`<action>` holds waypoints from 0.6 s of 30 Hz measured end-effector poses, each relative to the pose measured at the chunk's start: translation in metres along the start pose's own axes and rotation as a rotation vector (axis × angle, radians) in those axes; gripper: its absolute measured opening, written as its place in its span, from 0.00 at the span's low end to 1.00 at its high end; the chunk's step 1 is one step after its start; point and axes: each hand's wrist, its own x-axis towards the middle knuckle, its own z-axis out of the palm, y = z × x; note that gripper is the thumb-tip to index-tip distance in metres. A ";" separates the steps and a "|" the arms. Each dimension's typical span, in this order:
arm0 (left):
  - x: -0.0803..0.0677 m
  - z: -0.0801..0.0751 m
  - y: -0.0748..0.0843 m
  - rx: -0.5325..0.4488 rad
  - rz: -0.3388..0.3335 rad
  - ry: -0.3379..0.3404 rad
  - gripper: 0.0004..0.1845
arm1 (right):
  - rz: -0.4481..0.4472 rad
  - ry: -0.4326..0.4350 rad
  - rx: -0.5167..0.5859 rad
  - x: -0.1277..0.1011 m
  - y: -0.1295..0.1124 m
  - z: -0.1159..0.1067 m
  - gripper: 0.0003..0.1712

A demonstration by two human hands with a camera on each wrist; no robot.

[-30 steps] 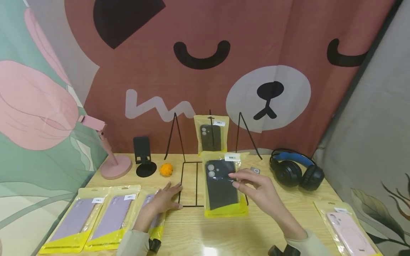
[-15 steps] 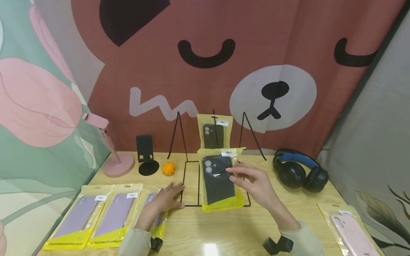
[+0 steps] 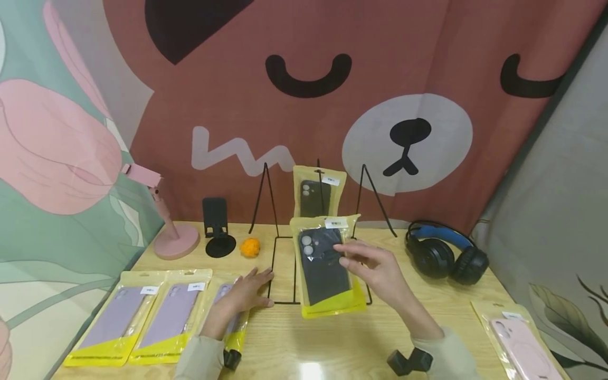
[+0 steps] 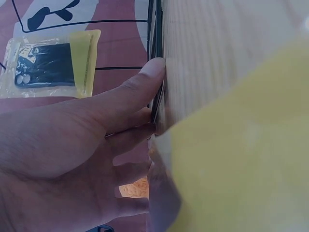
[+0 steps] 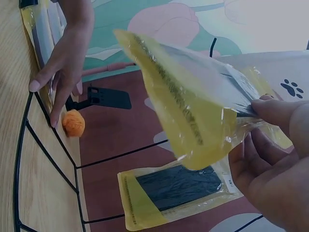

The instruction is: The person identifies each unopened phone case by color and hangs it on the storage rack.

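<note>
My right hand (image 3: 380,272) pinches the right side of a black phone case in a clear and yellow pouch (image 3: 323,269), held up in front of a black wire display rack (image 3: 285,303). The right wrist view shows the thumb and fingers on the pouch (image 5: 188,116), its yellow bottom end tilted toward that camera. Behind it, a second pouched black phone case (image 3: 310,199) hangs on the rack's middle hook. My left hand (image 3: 244,295) lies with fingers extended at the rack's left base corner; its thumb (image 4: 152,67) touches the wire in the left wrist view.
Several pouched purple phone cases (image 3: 168,314) lie at the left, one partly under my left forearm. Behind them stand a pink stand (image 3: 176,240), a black phone stand (image 3: 216,211) and an orange fuzzy ball (image 3: 249,247). Headphones (image 3: 432,256) and a pouched pink case (image 3: 520,343) are at the right.
The right hand has carried the held pouch slightly left and back toward the rack's middle. The left hand has stayed at the rack's corner. The head view has shifted a little.
</note>
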 end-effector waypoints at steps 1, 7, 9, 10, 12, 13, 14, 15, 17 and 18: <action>0.000 0.000 0.000 0.003 -0.002 0.004 0.39 | 0.006 0.003 -0.003 0.001 0.001 0.000 0.17; 0.001 0.003 -0.001 0.001 0.002 -0.008 0.39 | -0.013 -0.001 -0.005 0.005 0.004 0.002 0.17; 0.001 0.003 0.000 -0.003 0.005 -0.010 0.39 | -0.035 -0.013 0.006 0.004 0.004 0.002 0.17; 0.001 0.003 0.000 -0.004 0.005 -0.008 0.39 | -0.045 -0.018 0.011 0.003 0.004 0.002 0.17; 0.001 0.003 -0.001 0.001 0.004 -0.002 0.39 | -0.066 -0.030 0.021 0.001 0.002 0.003 0.17; 0.001 0.003 -0.001 0.004 0.004 0.000 0.39 | -0.075 -0.035 0.026 0.000 0.002 0.003 0.18; 0.001 0.003 -0.001 0.010 0.005 0.002 0.39 | -0.083 -0.037 0.030 0.000 0.001 0.002 0.18; 0.002 0.003 -0.002 0.013 0.005 0.005 0.39 | -0.088 -0.039 0.031 -0.001 0.001 0.002 0.18; 0.001 0.002 -0.002 0.019 0.006 0.008 0.39 | -0.089 -0.038 0.028 -0.002 0.000 0.002 0.18; 0.001 0.001 -0.002 0.021 0.006 0.009 0.39 | -0.086 -0.035 0.024 -0.002 0.000 0.001 0.19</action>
